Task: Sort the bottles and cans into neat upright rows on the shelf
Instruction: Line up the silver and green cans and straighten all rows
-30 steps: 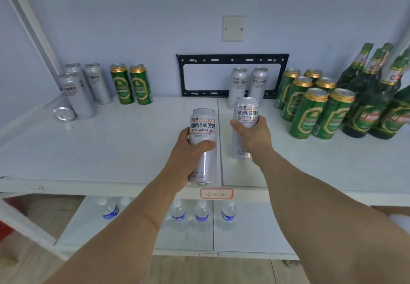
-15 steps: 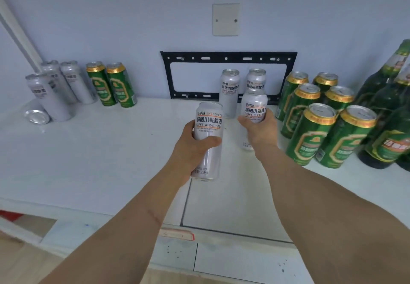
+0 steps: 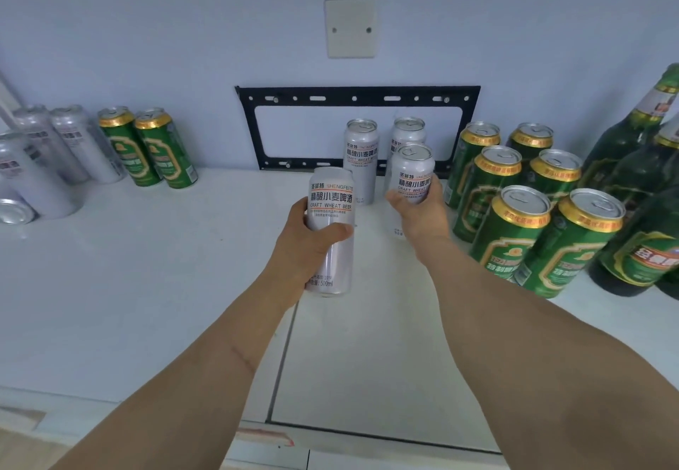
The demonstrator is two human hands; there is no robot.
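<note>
Both hands are up over the white shelf (image 3: 147,286), each wrapped around a silver can. The left hand (image 3: 308,245) has its fingers curled tight around the mid-body of one silver can (image 3: 330,227), held upright at frame centre; whether its base touches the shelf I cannot tell. The right hand (image 3: 422,212) grips a second silver can (image 3: 413,172) from the side, thumb on the label, just right of centre, directly in front of two silver cans (image 3: 362,157) standing upright against the black wall bracket (image 3: 358,96).

Tight on the right: a block of green cans (image 3: 521,234) stands upright just beside the right wrist, the nearest ones close to the forearm, and dark green bottles (image 3: 639,183) crowd the right edge of the frame behind them.

Plenty of room on the left! A broad bare stretch of shelf runs from the left hand all the way to the centre-left of the frame. At upper left, two green cans (image 3: 147,150) and a cluster of silver cans (image 3: 55,153) sit by the wall, with one silver can lying on its side (image 3: 14,208) at the far left edge.

A seam in the shelf (image 3: 283,359) runs from under the left hand down to the front lip at the bottom, where a red-bordered label (image 3: 264,438) sits on the edge.
</note>
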